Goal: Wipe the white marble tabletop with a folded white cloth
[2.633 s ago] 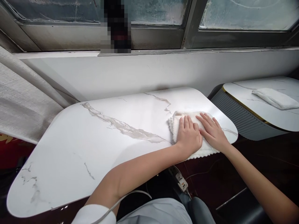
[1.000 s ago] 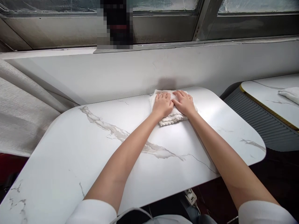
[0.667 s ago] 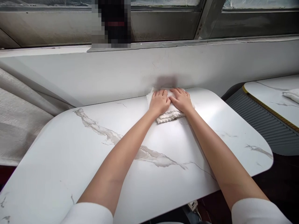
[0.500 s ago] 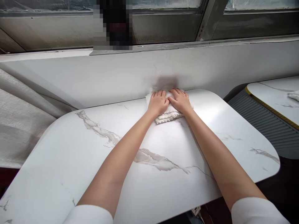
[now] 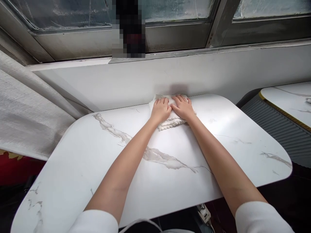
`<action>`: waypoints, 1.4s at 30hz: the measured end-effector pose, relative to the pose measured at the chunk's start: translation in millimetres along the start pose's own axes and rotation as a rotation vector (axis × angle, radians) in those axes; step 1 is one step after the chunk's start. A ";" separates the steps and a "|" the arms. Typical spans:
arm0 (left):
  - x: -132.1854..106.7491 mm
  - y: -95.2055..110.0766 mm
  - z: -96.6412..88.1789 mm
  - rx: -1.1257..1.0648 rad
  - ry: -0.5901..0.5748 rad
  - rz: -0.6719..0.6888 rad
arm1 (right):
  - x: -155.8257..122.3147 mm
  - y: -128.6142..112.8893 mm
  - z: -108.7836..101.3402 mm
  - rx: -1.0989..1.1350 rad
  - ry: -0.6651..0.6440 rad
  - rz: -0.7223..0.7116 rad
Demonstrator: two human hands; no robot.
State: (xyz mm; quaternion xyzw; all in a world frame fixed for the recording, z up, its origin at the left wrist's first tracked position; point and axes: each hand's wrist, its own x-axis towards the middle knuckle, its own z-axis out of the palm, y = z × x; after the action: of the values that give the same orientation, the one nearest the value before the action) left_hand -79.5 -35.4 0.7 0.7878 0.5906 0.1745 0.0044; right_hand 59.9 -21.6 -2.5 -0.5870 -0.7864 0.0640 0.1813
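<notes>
A folded white cloth (image 5: 172, 121) lies at the far edge of a white marble-pattern table (image 5: 97, 161), against the white wall under the window. My left hand (image 5: 160, 110) lies flat on the left half of the cloth, fingers together and pointing at the wall. My right hand (image 5: 182, 107) presses the right half, touching the left hand. Both arms stretch forward across the tabletop. Most of the cloth is hidden under my hands.
A grey curtain (image 5: 26, 113) hangs at the left, past the table's corner. A second marble-top table (image 5: 286, 100) with a ribbed grey side stands at the right. A window frame (image 5: 184, 35) runs above the wall. A cable and plug (image 5: 204, 212) hang below the table's near edge.
Since 2.6 s ago both hands have pushed the cloth from the table's right near edge to its far edge by the wall. Over the last second they have stayed there almost still.
</notes>
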 end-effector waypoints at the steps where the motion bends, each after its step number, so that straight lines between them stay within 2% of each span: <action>1: -2.7 -0.5 -0.2 0.005 0.003 -0.002 | -2.8 -2.1 -0.4 -0.002 -0.006 -0.003; 10: -35.8 6.2 -5.8 -0.032 0.000 -0.019 | -36.4 -12.1 -3.7 -0.051 -0.041 -0.016; 19: -79.9 22.7 -14.9 -0.024 -0.012 0.021 | -88.8 -30.2 -12.8 -0.136 -0.094 0.014; 27: -128.7 49.7 -21.3 -0.014 -0.050 0.067 | -147.9 -40.3 -24.8 -0.199 -0.135 0.038; 33: -167.5 65.8 -32.6 -0.038 -0.075 0.101 | -190.8 -48.0 -31.0 -0.232 -0.145 0.032; 38: -201.9 73.1 -42.0 -0.030 -0.084 0.130 | -224.9 -55.2 -27.9 -0.220 -0.083 0.000; 42: -227.4 72.5 -48.7 -0.027 -0.081 0.147 | -246.1 -69.2 -27.3 -0.229 -0.102 -0.007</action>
State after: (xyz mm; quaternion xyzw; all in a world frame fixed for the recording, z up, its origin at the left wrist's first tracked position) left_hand -80.6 -278.9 0.5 0.8353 0.5282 0.1500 0.0260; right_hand 67.8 -278.5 -7.3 -0.5970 -0.7989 0.0029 0.0728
